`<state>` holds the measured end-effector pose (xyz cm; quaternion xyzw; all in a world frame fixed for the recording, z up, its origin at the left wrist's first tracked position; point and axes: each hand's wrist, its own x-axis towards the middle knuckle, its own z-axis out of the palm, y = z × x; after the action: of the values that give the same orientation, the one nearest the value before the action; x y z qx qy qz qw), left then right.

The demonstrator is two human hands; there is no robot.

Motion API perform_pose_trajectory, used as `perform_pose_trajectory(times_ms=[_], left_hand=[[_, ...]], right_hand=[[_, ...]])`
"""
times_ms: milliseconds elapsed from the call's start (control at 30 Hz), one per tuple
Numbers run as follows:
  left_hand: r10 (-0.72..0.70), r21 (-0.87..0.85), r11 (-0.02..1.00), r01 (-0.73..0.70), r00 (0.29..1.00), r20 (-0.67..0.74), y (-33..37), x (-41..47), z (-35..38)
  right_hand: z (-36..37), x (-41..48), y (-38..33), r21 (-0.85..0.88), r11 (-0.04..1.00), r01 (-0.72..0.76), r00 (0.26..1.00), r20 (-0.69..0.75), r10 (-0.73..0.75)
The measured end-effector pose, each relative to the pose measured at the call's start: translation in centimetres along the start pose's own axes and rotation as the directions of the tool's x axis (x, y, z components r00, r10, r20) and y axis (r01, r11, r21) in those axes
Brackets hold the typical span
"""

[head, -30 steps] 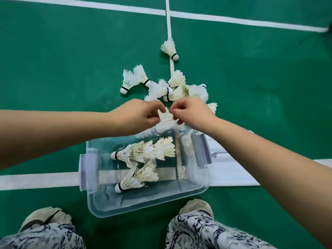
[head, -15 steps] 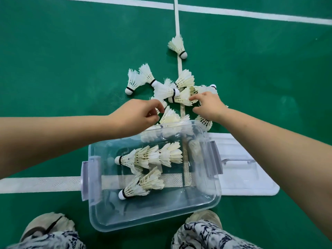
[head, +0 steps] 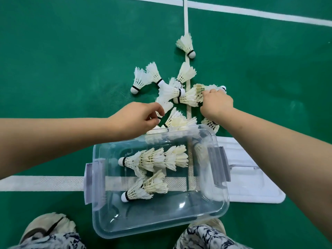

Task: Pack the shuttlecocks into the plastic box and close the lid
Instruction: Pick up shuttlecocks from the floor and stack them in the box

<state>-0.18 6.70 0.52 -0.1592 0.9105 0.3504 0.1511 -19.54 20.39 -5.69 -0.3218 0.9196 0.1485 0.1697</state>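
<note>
On the green court floor [head: 71, 60], nearest the person, the clear plastic box [head: 161, 229] stands open with stacked shuttlecocks [head: 152, 159] inside, and its white lid [head: 251, 186] lies flat just right. Beyond the box's far rim, the left hand [head: 136, 119] pinches a near shuttlecock [head: 166, 106] of the loose pile [head: 172, 91], and the right hand [head: 216, 105] curls round a far shuttlecock [head: 199, 88].

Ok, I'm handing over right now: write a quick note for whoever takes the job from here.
Left hand: pinches the near shuttlecock at the pile's front edge.
Right hand: grips the far shuttlecock on the pile's right side.
Plastic box: open on the floor; lid lies flat to its right.
Done: upper stack and lower stack lie in the box.
Left: the loose pile, the lone shuttlecock beyond it, then the lid.
</note>
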Motion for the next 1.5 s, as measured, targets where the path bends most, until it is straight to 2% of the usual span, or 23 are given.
perform_pose_trajectory(times_ms=[233,733,867,1000,1100,1200,1267,1367,1500], left_hand=[[-0.009,0.0,1.0,0.009,1.0,0.004,-0.4,-0.3,-0.4],[0.044,0.032,0.999,-0.043,0.999,-0.022,2.1,-1.9,-0.4],[0.067,0.055,0.996,-0.064,0.997,-0.038,3.0,-2.8,-0.7],[0.077,0.075,0.994,-0.075,0.997,-0.026,3.4,-3.3,-0.6],[0.076,0.079,0.994,-0.075,0.997,-0.007,3.6,-3.3,-0.2],[0.069,0.059,0.996,-0.069,0.998,0.005,3.6,-3.1,0.2],[0.062,0.054,0.997,-0.063,0.998,0.027,3.6,-2.9,0.6],[0.054,0.095,0.993,-0.063,0.994,0.094,3.3,-3.0,1.3],[0.08,0.149,0.984,-0.099,0.988,0.13,2.9,-3.3,1.6]], right_hand=[[-0.3,-0.5,-1.0,-0.024,0.999,-0.025,1.0,0.007,0.025],[-2.1,-5.8,0.7,0.15,0.988,0.037,0.992,-0.124,-0.018],[-3.6,-9.0,0.9,0.261,0.954,0.146,0.958,-0.278,-0.07],[-4.8,-12.7,1.0,0.331,0.902,0.275,0.842,-0.536,-0.06],[-5.4,-14.6,0.6,0.443,0.822,0.357,0.785,-0.62,-0.007],[-5.6,-15.9,-0.2,0.646,0.675,0.357,0.854,-0.518,0.043],[-5.4,-16.7,-0.9,0.734,0.598,0.322,0.918,-0.397,-0.006],[-3.7,-17.5,-1.9,0.678,0.683,0.272,0.962,-0.192,-0.192],[-0.7,-18.0,-2.8,0.56,0.786,0.262,0.933,0.061,-0.355]])
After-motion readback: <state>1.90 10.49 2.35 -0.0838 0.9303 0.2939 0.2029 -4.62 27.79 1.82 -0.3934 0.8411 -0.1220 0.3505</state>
